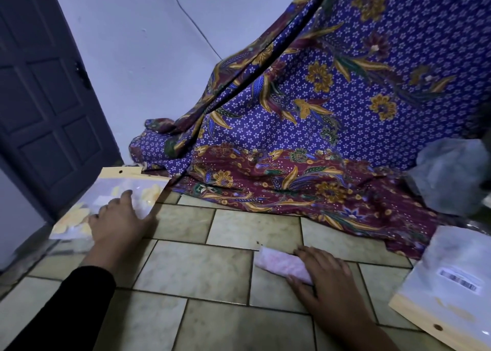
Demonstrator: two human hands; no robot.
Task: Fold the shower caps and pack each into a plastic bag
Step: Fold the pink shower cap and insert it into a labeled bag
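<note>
left hand (pixel 121 222) on bag (pixel 106 204) far left | right hand (pixel 324 273) on folded cap (pixel 281 264) | cloth (pixel 318 111) behind

The room is dim and the light looks cold and bluish. The door (pixel 47 98) on the left is very dark, and the wall (pixel 148 45) is a soft grey-blue. The floor (pixel 202 271) tiles catch some pale light. Shadows are soft. Straight lines bend near the edges. The plastic bag (pixel 449 292) on the right and its label are blurry, and the left hand (pixel 119 223) is a little smeared
</note>
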